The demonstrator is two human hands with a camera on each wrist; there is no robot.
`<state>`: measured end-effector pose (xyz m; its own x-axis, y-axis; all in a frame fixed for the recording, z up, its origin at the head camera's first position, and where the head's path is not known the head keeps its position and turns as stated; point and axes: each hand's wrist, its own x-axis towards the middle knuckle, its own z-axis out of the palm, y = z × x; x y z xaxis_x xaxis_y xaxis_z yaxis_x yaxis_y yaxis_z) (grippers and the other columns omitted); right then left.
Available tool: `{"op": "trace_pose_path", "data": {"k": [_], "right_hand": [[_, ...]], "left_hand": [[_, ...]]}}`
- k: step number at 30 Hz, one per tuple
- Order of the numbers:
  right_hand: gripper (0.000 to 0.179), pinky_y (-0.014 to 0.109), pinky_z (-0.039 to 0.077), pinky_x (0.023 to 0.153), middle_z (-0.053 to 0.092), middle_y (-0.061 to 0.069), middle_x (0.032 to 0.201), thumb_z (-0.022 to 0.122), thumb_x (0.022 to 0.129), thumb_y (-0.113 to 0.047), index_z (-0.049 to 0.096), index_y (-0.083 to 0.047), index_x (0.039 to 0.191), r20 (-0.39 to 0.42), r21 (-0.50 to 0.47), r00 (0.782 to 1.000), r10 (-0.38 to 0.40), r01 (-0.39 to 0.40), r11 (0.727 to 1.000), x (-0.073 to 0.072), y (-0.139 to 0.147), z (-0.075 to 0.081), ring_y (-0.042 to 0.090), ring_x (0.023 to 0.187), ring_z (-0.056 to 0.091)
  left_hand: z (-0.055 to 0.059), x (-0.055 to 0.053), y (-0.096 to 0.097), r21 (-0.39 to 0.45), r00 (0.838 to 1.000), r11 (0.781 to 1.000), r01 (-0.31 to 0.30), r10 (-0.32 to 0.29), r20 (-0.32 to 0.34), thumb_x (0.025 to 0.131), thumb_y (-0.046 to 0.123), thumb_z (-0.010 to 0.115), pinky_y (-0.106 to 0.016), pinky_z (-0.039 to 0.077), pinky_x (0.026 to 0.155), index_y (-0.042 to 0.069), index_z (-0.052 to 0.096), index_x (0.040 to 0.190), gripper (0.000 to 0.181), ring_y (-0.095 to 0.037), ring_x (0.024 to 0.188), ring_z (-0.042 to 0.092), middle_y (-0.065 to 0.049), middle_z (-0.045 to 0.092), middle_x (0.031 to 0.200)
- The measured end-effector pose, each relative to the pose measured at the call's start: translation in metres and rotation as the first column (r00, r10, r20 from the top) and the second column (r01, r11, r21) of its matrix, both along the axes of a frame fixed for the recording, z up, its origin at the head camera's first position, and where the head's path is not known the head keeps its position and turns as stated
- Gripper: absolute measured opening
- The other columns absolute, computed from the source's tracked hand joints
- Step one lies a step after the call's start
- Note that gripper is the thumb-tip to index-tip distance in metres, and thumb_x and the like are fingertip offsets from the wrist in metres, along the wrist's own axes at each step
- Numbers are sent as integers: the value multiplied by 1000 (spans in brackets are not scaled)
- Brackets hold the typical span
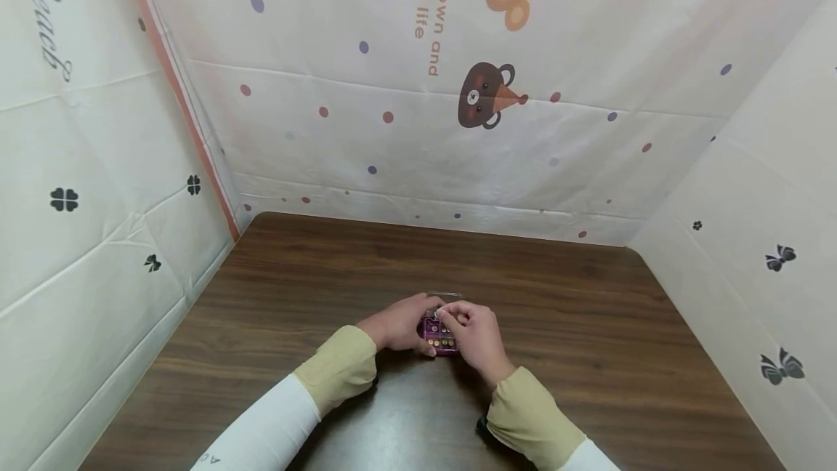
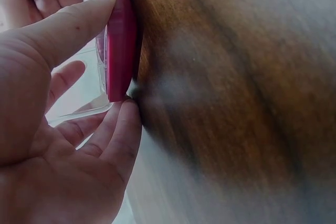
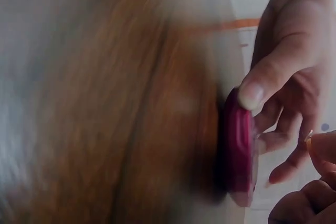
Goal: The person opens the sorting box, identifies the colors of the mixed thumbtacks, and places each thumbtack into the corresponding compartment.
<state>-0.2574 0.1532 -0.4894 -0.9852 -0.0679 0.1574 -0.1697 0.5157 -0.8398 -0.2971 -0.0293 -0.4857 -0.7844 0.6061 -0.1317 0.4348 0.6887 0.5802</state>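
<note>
A small magenta case [image 1: 439, 346] lies on the table in front of the person, with small round pieces in its compartments. Its clear lid [image 1: 446, 294] stands raised on the far side. My left hand [image 1: 400, 322] grips the case from the left; in the left wrist view the thumb presses one edge of the magenta base [image 2: 119, 45] and fingers touch the opposite edge. Over the right part of the case, my right hand [image 1: 480, 340] pinches a tiny shiny piece [image 3: 308, 136] between thumb and forefinger. Its kind is too small to tell.
The case is on a dark brown wooden table [image 1: 556, 311]. White printed sheets hang behind it [image 1: 314, 144] and along the left [image 1: 98, 253] and right [image 1: 739, 296] sides. Both forearms wear beige cuffs [image 1: 343, 365] over white sleeves.
</note>
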Motion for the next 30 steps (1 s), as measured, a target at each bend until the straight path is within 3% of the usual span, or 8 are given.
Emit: {"op": "trace_pose_path", "data": {"k": [5, 9, 14, 20, 30], "right_hand": [[7, 20, 37, 55, 47, -10, 56, 76, 93, -20, 80, -15, 91, -99, 204, 993, 68, -47, 978, -2, -2, -2, 1, 52, 36], [5, 24, 50, 63, 69, -11, 69, 77, 91, -18, 81, -18, 88, -190, 380, 970, 152, -70, 922, -3, -6, -2, 2, 61, 56], [7, 30, 55, 67, 76, -11, 77, 79, 88, -20, 80, -23, 81, -249, 523, 946, 209, -50, 851, -6, -10, -2, 10, 72, 69], [13, 31, 50, 60, 70, -10, 68, 79, 85, -19, 76, -23, 73, -228, 595, 949, 218, -41, 803, -11, -14, -3, 12, 64, 63], [26, 29, 44, 54, 58, -7, 58, 80, 85, -17, 67, -19, 62, -155, 603, 960, 232, -94, 792, -15, -17, 2, 11, 58, 54]], "left_hand": [[0, 0, -1, 4, 1000, 1000, 12, -12, -12, 78, 33, 91, -39, 49, 103, 28, 56, 139, 71, -15, 116, 58, 1, 59, 129], [0, 0, -1, 14, 1000, 1000, 21, -21, -18, 78, 32, 91, -37, 50, 102, 29, 57, 137, 69, -14, 113, 58, 3, 59, 124], [1, 0, -2, 22, 999, 999, 31, -31, -21, 78, 32, 91, -35, 50, 99, 27, 57, 137, 69, -13, 108, 57, 2, 58, 121], [1, 0, -2, 19, 999, 999, 32, -32, -20, 77, 31, 92, -36, 49, 101, 25, 56, 139, 71, -15, 110, 57, 0, 58, 124], [4, 0, -2, 31, 999, 999, 38, -38, -10, 77, 28, 92, -35, 49, 99, 23, 56, 139, 71, -15, 107, 56, 0, 57, 121]]}}
